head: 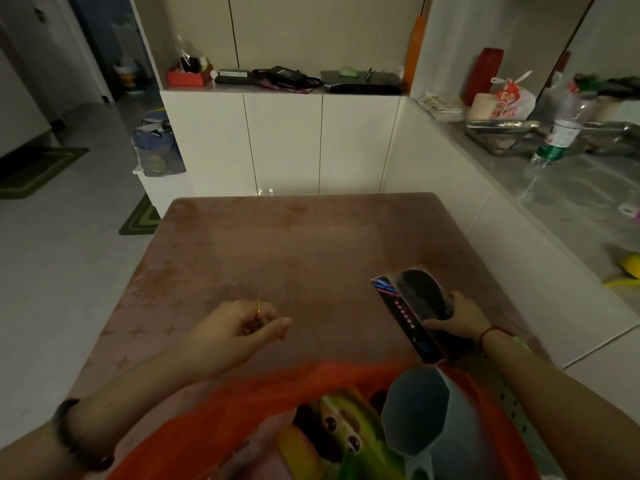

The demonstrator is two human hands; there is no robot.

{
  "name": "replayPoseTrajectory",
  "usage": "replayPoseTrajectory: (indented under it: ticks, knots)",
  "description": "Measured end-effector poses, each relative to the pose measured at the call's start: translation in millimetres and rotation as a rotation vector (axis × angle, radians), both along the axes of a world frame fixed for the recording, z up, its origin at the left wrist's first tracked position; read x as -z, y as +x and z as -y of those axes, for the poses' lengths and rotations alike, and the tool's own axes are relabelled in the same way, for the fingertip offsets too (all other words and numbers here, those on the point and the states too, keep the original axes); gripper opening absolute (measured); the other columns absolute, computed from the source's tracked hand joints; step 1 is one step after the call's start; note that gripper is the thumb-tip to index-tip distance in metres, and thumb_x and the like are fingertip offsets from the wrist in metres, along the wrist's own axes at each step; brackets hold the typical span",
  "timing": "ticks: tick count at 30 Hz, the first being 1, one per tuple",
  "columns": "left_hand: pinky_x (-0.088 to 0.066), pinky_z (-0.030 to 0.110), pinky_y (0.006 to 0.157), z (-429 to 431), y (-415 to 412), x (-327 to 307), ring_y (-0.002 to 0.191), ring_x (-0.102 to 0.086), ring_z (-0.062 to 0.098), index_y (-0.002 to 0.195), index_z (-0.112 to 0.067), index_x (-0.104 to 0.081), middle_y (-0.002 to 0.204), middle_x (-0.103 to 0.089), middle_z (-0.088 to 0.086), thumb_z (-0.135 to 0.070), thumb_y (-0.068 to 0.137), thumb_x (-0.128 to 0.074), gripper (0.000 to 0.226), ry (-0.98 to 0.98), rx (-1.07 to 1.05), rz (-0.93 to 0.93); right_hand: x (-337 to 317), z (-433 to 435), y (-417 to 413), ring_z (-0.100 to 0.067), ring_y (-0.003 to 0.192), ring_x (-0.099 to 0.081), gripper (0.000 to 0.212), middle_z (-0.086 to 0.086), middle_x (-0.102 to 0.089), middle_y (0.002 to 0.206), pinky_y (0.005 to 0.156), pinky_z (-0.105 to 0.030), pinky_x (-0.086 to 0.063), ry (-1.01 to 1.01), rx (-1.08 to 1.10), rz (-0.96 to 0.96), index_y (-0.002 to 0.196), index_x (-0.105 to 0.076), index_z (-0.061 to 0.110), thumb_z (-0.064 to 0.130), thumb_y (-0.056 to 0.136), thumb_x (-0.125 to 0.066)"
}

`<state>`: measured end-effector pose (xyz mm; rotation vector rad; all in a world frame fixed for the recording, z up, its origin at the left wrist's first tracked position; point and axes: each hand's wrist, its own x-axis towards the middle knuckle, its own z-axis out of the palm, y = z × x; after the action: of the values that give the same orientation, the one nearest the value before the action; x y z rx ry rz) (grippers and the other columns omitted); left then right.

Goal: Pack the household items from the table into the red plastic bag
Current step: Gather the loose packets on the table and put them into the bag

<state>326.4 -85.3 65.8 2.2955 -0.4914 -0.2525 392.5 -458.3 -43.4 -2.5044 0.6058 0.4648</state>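
We see a red plastic bag [242, 403] at the near edge of a table [294, 244] covered in a dusty-pink cloth with a faint star pattern. The bag's mouth gapes open toward us, its thin, crumpled rim blurred along the far side. Inside it, a grey-blue plastic cup [415, 414] lies tipped on its side with its opening facing left. Beside the cup is a green and yellow packet [346, 431] printed with cartoon eyes.

Our right hand [457, 318], with a red string [488, 332] at the wrist, grips a flat box [412, 306]. The thumb lies across the box's near face and the fingers curl round its right edge. The box is dark, with a rounded black picture, pink and blue streaks at its far corner and a row of pink dots down one side. It is tilted, its near corner just beyond the bag's far right rim; we cannot tell whether it touches the cloth.

Our left hand [235, 330] is above the table, just beyond the bag's left rim. Its fingers are loosely curled and hold nothing we can make out. It wears a gold ring [258, 307], and a dark bracelet [65, 431] circles that wrist.
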Motion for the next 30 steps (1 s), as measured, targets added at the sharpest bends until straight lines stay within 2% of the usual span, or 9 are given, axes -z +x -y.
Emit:
replayPoseTrajectory:
  ticks: [4,7,10,15,17,21,24,27,30]
  knots:
    - [-0.036,0.011,0.045,21.8,36.6,18.1,0.041,-0.052,0.005,0.074,-0.019,-0.064,0.047,-0.054,-0.015,-0.038,0.089,-0.05,0.028,0.045,0.02,0.004,18.6,10.7,17.0,-0.038,0.131,-0.032,0.11,-0.019,-0.032,0.143,0.106,-0.049,-0.032,-0.109,0.011,-0.016,0.139,-0.023,0.009,0.046,0.055,-0.083]
    - [-0.036,0.008,0.044,32.9,44.4,23.2,0.039,-0.052,0.002,0.077,-0.019,-0.064,0.044,-0.055,-0.012,-0.036,0.091,-0.049,0.027,0.063,0.021,0.001,11.7,10.5,13.9,-0.034,0.111,-0.05,0.079,-0.019,-0.049,0.127,0.086,-0.039,-0.044,0.056,0.07,0.018,0.122,-0.041,0.001,0.031,0.062,-0.083]
    - [-0.041,0.013,0.042,37.1,38.7,20.7,0.038,-0.051,0.003,0.085,-0.014,-0.065,0.045,-0.057,-0.012,-0.037,0.091,-0.048,0.029,0.042,0.004,-0.063,-8.0,2.2,1.1,-0.033,0.1,-0.058,0.05,-0.017,-0.061,0.106,0.075,-0.032,-0.044,0.101,0.014,0.321,0.107,-0.055,0.001,0.023,0.069,-0.079]
    - [-0.049,0.014,0.071,50.1,17.2,-11.5,0.087,-0.064,0.002,0.106,-0.036,-0.054,0.102,-0.065,-0.011,-0.063,0.074,-0.055,0.042,-0.154,0.06,-0.2,-107.6,-42.7,-36.7,-0.012,0.085,-0.062,0.04,0.0,-0.062,0.096,0.068,-0.021,-0.05,0.365,-0.081,0.751,0.096,-0.054,0.016,0.024,0.067,-0.08]
    - [-0.05,0.013,0.078,69.2,3.7,-34.4,0.095,-0.061,-0.004,0.105,-0.039,-0.052,0.107,-0.061,-0.019,-0.055,0.071,-0.063,0.039,-0.295,0.094,-0.286,-149.5,-68.3,-61.2,-0.001,0.081,-0.064,0.036,0.005,-0.064,0.093,0.068,-0.019,-0.054,0.496,-0.212,0.8,0.094,-0.052,0.02,0.022,0.069,-0.078]
    - [-0.052,0.013,0.074,107.6,-23.7,-68.6,0.076,-0.066,-0.004,0.088,-0.03,-0.063,0.092,-0.069,-0.012,-0.019,0.083,-0.063,0.012,-0.673,-0.099,-0.304,-202.2,-94.8,-105.8,0.004,0.09,-0.061,0.026,0.011,-0.06,0.098,0.078,-0.014,-0.051,0.541,-0.495,0.686,0.11,-0.052,0.014,0.018,0.086,-0.06]
    - [-0.057,0.02,0.064,111.1,-42.5,-77.0,0.067,-0.069,0.011,0.081,-0.014,-0.066,0.075,-0.075,-0.003,-0.008,0.084,-0.061,0.009,-0.839,-0.265,-0.359,-215.9,-64.3,-127.3,0.0,0.082,-0.063,0.025,-0.001,-0.064,0.099,0.07,-0.008,-0.05,0.585,-0.312,0.689,0.114,-0.058,0.008,0.017,0.092,-0.05]
    - [-0.056,0.02,0.051,97.0,-64.9,-82.8,0.061,-0.071,0.01,0.086,-0.01,-0.066,0.071,-0.074,0.0,-0.008,0.087,-0.057,0.009,-0.943,-0.291,-0.457,-176.2,-3.6,-147.5,-0.017,0.087,-0.06,0.032,-0.01,-0.061,0.104,0.058,-0.001,-0.043,0.21,-0.093,0.628,0.117,-0.056,0.002,0.013,0.087,-0.06]
    - [-0.053,0.018,0.046,81.2,-91.2,-83.2,0.055,-0.07,0.009,0.085,-0.01,-0.065,0.063,-0.074,-0.003,-0.008,0.088,-0.055,0.011,-0.974,-0.329,-0.462,-105.2,25.9,-188.8,-0.022,0.104,-0.056,0.059,-0.011,-0.055,0.122,0.078,-0.018,-0.048,-0.049,-0.147,0.167,0.13,-0.042,0.004,0.021,0.08,-0.068]
